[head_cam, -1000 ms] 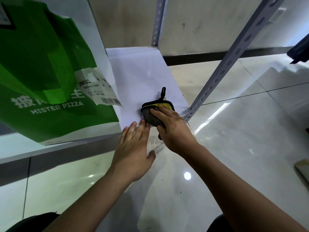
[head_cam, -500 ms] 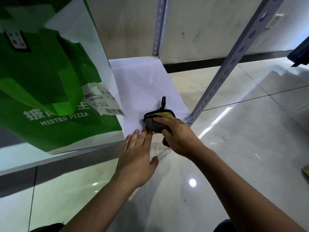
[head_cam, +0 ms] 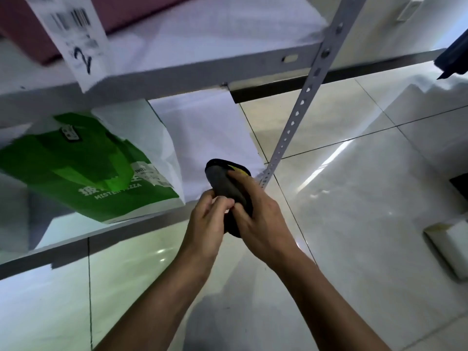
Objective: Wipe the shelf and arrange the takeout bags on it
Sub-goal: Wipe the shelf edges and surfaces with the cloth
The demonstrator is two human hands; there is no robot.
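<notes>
A dark grey wiping cloth (head_cam: 224, 179) with a black rim and a yellow patch is held up in front of the lower shelf (head_cam: 210, 133). My right hand (head_cam: 255, 211) grips it from the right, and my left hand (head_cam: 209, 217) pinches its lower edge. A green and white takeout bag (head_cam: 83, 168) marked MISTER PIZZA lies on the left of the lower shelf. On the upper shelf (head_cam: 228, 36) sits a pink bag (head_cam: 131, 11) with a white receipt (head_cam: 73, 39) hanging over the shelf edge.
A perforated grey upright (head_cam: 304, 95) of the rack stands just right of my hands. Glossy white floor tiles (head_cam: 354, 198) spread to the right. A pale box (head_cam: 450, 247) lies on the floor at the right edge, and a dark object (head_cam: 455, 57) hangs at the top right.
The cloth has been lifted off the lower shelf and now both hands hold it; my left hand left the shelf edge. The view rose, bringing the upper shelf and pink bag into sight.
</notes>
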